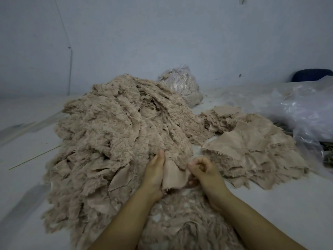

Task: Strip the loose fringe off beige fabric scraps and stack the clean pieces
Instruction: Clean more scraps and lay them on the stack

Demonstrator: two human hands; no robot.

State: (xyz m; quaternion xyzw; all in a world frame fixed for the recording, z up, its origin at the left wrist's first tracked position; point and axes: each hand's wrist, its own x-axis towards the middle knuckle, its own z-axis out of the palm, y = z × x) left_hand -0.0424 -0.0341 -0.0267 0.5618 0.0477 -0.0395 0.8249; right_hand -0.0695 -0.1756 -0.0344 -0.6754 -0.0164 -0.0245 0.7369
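Head view: our left hand [154, 173] holds a beige scrap [173, 175] at the big pile's [115, 134] foot; our right hand [203, 170] pinches its edge. It looks soft, light; grip the smooth backing.

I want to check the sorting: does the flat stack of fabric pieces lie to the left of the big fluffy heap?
No, the flat stack lies to the right of the big fluffy heap, beside the clear plastic sheeting.

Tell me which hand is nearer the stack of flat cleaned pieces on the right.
Right. The right hand is curled just beside the stack of cleaned pieces, at its near-left edge. The left hand is farther away, on the scrap at the foot of the big pile.
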